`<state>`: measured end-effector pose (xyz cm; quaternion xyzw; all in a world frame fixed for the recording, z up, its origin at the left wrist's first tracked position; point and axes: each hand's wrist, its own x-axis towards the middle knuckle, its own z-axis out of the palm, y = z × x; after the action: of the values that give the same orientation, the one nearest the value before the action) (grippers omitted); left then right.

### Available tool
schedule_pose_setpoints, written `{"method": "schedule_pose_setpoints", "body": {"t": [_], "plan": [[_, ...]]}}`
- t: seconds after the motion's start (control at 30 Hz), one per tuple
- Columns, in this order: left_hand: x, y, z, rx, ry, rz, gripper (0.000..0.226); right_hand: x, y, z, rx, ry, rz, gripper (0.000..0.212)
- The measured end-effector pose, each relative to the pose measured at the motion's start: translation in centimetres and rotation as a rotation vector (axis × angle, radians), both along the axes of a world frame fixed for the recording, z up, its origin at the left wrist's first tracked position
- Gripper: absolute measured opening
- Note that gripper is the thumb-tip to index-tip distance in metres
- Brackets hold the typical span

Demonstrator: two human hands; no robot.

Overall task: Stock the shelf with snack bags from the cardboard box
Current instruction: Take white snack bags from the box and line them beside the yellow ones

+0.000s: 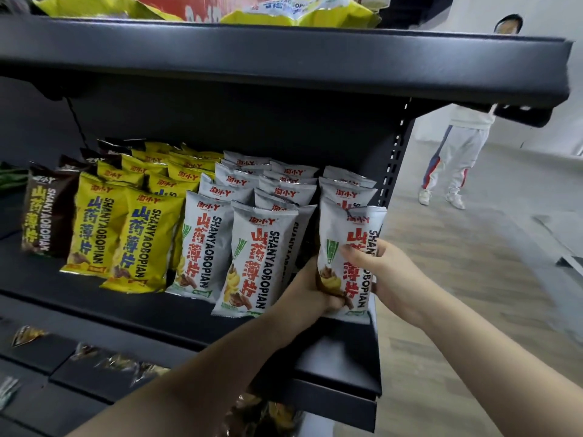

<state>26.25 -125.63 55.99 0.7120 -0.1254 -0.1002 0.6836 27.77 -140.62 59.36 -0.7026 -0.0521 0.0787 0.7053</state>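
On the far left of the middle shelf (94,305) stood a row of brown bags (47,212), upright and running back toward the rear panel. Just to their right came two rows of yellow bags (138,238), the front ones leaning a little forward, and beside those several rows of white bags (249,263) with red lettering, packed close and touching one another.

At the right end of the shelf, both hands held one more white snack bag (350,247), upright and in front of a short row of the same kind (347,187). The left hand (310,290) was curled around the bag's lower left edge, its fingers closed against the bottom corner and partly hidden behind the packet. The right hand (388,279) gripped the right edge, its fingertips (351,252) pressed onto the front face near the middle, the thumb hidden behind the bag. The bag's bottom seam sat at the shelf's front lip; whether it rested there could not be told.

The shelf above (284,58) carried large yellow packets (299,11) lying flat, and the shelf below (47,367) held small clear wrapped items, blurred. The cardboard box was out of view. Farther right, past the shelf end, a person in white trousers (454,162) stood on the wooden floor (473,279).
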Motion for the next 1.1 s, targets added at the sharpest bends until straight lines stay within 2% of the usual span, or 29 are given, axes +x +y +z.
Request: {"method": "schedule_pose_setpoints", "body": {"t": [0.07,0.13,0.23,0.33,0.43,0.5,0.6,0.7,0.9,1.0,1.1], "plan": [[0.0,-0.1,0.2,0.061,-0.029,0.051,0.057,0.3,-0.1,-0.4,0.141,0.026,-0.079,0.045],[0.1,-0.6,0.0,0.285,-0.187,0.129,0.063,0.7,0.2,-0.7,0.231,0.027,-0.178,0.035],[-0.1,-1.8,-0.9,0.699,-0.425,0.248,0.089,1.2,1.2,-1.1,0.226,0.013,-0.297,0.023],[0.2,-2.8,-1.4,0.896,-0.486,0.369,0.109,1.8,2.2,-1.2,0.183,-0.027,-0.343,0.027],[1.5,-3.3,-1.1,0.931,-0.462,0.427,0.108,2.6,2.7,-1.4,0.141,-0.056,-0.337,0.032],[2.4,-3.4,-0.7,0.944,-0.406,0.417,0.106,3.0,2.6,-1.6,0.056,-0.077,-0.306,0.028],[3.0,-3.4,-0.7,0.918,-0.352,0.405,0.100,3.3,2.2,-1.8,-0.199,-0.176,-0.276,0.019],[3.3,-3.8,-1.4,0.907,-0.341,0.444,0.093,3.7,2.0,-1.9,-0.421,-0.268,-0.349,0.031],[3.3,-4.7,-1.7,1.006,-0.357,0.690,0.087,3.7,1.9,-3.0,-0.516,-0.337,-0.422,0.034],[4.2,-4.8,-3.2,0.958,-0.318,0.520,0.092,3.7,2.2,-3.2,-0.508,-0.299,-0.431,0.034],[4.8,-4.6,-3.9,0.957,-0.340,0.520,0.097,3.6,2.4,-3.6,-0.524,-0.282,-0.454,0.029]]}}
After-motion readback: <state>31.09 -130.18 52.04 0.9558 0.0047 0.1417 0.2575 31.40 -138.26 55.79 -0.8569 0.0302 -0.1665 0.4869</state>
